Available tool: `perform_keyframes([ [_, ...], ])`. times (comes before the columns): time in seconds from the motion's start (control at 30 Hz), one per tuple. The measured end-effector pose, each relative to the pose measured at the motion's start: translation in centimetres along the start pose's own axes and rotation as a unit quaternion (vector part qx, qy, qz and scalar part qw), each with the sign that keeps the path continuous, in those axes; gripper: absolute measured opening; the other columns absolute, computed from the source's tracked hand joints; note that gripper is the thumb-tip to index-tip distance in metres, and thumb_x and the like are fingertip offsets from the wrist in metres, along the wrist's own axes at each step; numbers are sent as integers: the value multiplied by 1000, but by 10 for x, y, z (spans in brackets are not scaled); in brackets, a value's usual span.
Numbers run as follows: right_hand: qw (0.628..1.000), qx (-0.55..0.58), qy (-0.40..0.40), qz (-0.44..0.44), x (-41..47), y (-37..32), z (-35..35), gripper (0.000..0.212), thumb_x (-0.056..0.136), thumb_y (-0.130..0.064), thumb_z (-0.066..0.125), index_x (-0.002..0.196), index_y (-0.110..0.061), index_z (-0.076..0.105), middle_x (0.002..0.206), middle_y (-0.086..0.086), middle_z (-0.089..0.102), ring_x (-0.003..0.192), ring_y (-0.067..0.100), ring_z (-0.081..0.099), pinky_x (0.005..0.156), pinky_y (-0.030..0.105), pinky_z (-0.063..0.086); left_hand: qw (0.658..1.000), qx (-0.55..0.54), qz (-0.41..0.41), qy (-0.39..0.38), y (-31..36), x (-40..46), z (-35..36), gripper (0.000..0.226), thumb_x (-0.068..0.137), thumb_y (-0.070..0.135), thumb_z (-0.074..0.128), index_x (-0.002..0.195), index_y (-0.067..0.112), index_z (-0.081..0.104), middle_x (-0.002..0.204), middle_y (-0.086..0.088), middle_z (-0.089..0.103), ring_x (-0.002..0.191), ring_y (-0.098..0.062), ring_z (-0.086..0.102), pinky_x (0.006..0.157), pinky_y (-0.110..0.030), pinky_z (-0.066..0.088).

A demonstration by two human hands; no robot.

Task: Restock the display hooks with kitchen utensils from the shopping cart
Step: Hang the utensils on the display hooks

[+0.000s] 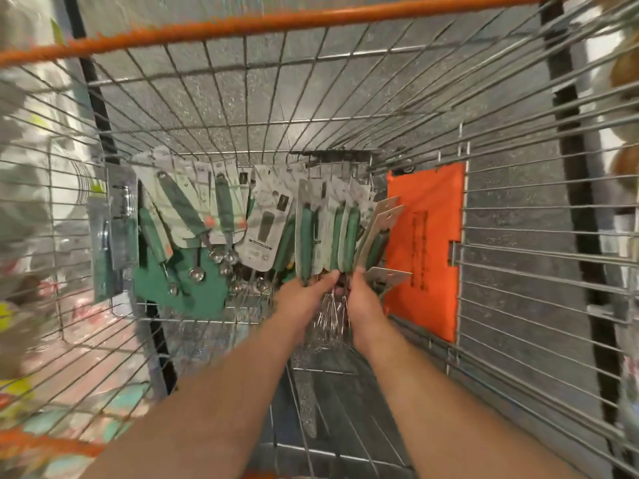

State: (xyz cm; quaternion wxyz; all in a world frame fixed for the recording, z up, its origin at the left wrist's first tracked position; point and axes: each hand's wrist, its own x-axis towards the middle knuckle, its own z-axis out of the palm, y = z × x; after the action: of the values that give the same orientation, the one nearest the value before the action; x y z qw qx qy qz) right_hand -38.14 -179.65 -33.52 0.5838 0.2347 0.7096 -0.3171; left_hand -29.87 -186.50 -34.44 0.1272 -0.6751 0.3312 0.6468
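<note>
I look down into a wire shopping cart holding several carded kitchen utensils with green handles. A bunch of green-handled whisks stands near the cart's far end, their wire heads hanging between my hands. My left hand grips the left side of the bunch, and my right hand grips the right side. Left of them lie carded measuring spoons and other green tools. No display hooks are in view.
An orange flap hangs on the cart's right wall. The orange handle bar crosses the top of the view. Blurred store goods show through the wires at left and right. A grey speckled floor lies below.
</note>
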Motion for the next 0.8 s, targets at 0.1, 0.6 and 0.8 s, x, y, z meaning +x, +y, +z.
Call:
perform_keyframes([
  [0.1,998,55,1,-13,-17,-7,2,69,107,-61,26,130,-9,66,111,6,72,98,20,67,100,38,48,999,-32,21,-6,6,-19,2,24,86,34,83,92,17,67,94,2,72,89,-16,67,76,-23,48],
  [0.6,979,-4,-142,-144,-193,-30,-3,57,106,-62,10,112,-34,59,85,-23,58,71,-11,51,73,17,41,978,-149,146,21,18,-143,-30,38,76,41,86,97,15,70,90,-5,80,91,-25,76,84,-37,60],
  [0.8,957,-47,-224,-177,-225,-21,-4,90,96,-77,12,123,-15,71,97,-1,80,86,6,77,67,25,59,960,-198,197,4,8,-174,-52,113,28,81,88,117,14,68,110,-5,79,111,-31,71,108,-56,50],
])
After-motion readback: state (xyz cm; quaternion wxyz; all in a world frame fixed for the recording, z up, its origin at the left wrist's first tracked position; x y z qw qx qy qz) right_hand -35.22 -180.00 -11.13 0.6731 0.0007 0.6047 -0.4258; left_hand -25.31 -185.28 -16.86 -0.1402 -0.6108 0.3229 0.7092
